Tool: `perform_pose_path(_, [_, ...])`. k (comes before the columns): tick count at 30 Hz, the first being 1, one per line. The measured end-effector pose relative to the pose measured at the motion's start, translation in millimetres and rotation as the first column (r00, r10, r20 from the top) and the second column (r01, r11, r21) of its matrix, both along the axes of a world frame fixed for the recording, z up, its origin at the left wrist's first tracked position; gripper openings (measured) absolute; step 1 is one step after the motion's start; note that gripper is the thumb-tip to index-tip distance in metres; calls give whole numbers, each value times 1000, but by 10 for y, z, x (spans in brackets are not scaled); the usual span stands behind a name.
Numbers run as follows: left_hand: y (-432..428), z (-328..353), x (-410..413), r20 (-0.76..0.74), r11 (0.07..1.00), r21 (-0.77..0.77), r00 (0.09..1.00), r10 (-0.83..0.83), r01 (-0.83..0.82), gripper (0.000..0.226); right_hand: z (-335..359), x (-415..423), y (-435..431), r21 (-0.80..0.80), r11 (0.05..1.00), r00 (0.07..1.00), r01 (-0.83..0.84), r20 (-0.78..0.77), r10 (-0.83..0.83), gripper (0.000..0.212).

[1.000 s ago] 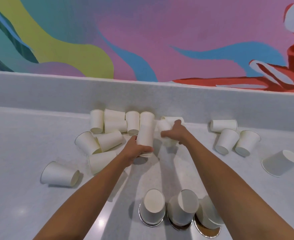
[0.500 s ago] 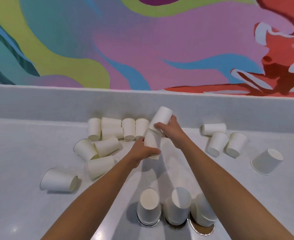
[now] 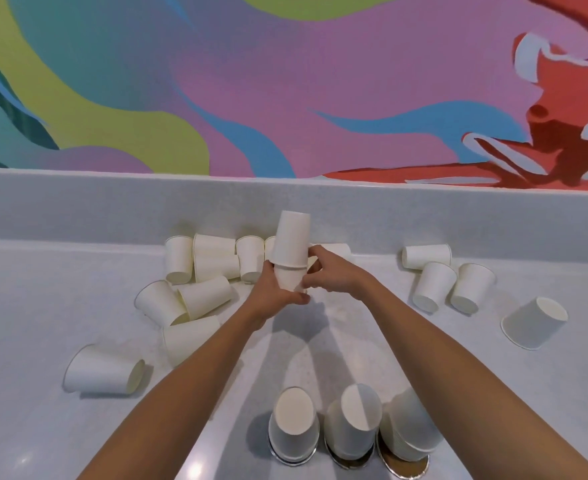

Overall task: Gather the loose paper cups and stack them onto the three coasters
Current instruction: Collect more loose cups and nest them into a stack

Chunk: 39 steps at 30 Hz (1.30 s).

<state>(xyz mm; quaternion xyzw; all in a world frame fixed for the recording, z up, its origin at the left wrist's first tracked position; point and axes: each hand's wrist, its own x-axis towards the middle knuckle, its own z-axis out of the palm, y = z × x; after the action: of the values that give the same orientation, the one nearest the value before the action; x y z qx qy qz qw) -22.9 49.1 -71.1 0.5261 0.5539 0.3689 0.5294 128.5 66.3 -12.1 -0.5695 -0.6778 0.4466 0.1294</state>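
Stacking under way: a person nests paper cups above a white surface that runs along a wall painted with a swirling mural.
Surface: pale and speckled, carrying every cup in view; a low backsplash closes its far edge.
Loose cups, left: a cluster lies on its sides and upside down near the backsplash, with one outlier tipped over well apart toward the near left.
Loose cups, right: four more, none yet gathered.
Stacks on coasters: three upturned stacks stand side by side at the near edge, each on a metallic coaster; the right-hand stack leans.
Held stack: an inverted cup is being pushed down over another, forming a short nested stack in the air over the middle of the surface.
Left hand: curled around the lower cup, fingers pressed on its wall.
Right hand: fingertips pinching the stack at the seam where the two rims meet.
Handling, judged: thin paper, very light, easily dented or ovalled; grip the side wall near the stiffer rolled rim, lightly, and keep the cups coaxial so they nest without jamming.
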Motion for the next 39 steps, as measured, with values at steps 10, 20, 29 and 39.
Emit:
perform_pose_path(10, [-12,-200,-49,-182,998,57,983,17,-7,88,-12,-74,32,58,992,984,112,-146,-102,71])
perform_pose_path(20, [-71,-149,-8,-155,1000,-11,988,-12,11,93,-13,-157,65,187,963,981,193,-72,-182,58])
perform_pose_path(29, [-39,-236,-115,-146,992,-116,989,20,-38,84,-145,42,314,286,887,923,362,20,-384,38])
perform_pose_path(39, [57,-290,-190,-167,987,-141,985,53,-77,81,-480,80,703,183,868,805,462,323,-497,95])
